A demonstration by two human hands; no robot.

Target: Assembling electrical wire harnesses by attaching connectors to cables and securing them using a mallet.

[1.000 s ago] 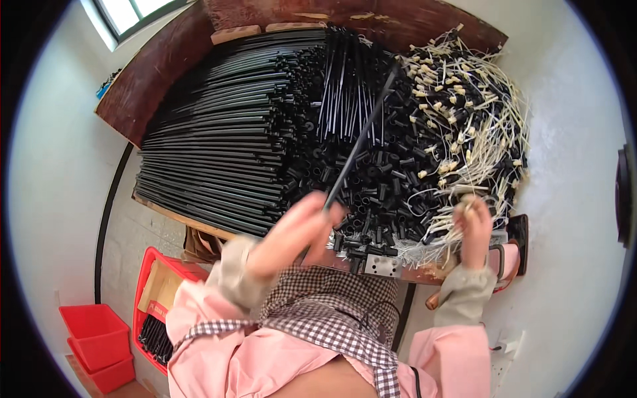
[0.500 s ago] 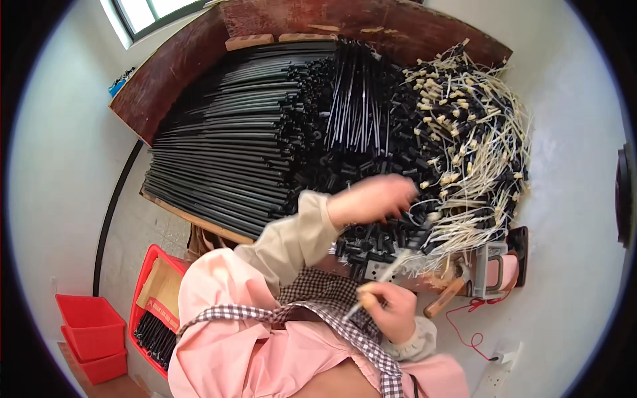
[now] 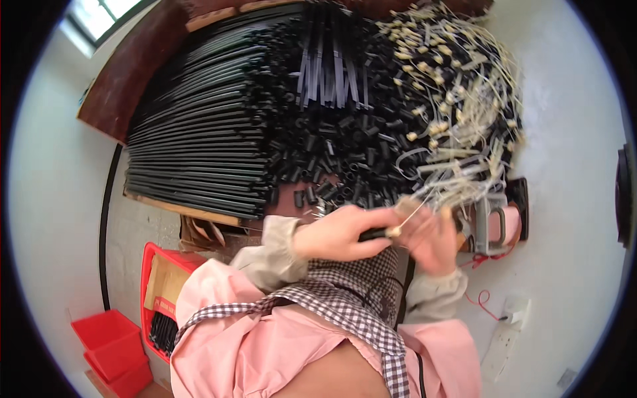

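Note:
My left hand (image 3: 342, 233) is closed around a short black tube (image 3: 375, 234), held over my lap at the near edge of the table. A cream connector (image 3: 395, 231) shows at the tube's right end, and a thin whitish cord (image 3: 414, 213) slants up from it. Close by on the right, my right hand (image 3: 431, 243) is smeared by motion, so its grip does not show. Beyond both hands lies a heap of short black tubes (image 3: 312, 142). Whitish cables with cream connectors (image 3: 458, 132) are piled at the right.
Long black rods (image 3: 199, 132) are stacked at left, beside flat strips (image 3: 332, 76). A grey device with a handle (image 3: 490, 225) stands right, its red wire (image 3: 483, 302) running toward a white socket (image 3: 504, 338). Red bins (image 3: 109, 338) and a red crate (image 3: 147, 285) sit lower left.
My left hand has come back from the heap toward me and now holds a black tube. My right hand has moved up and right, beside it. The view has shifted closer to the table.

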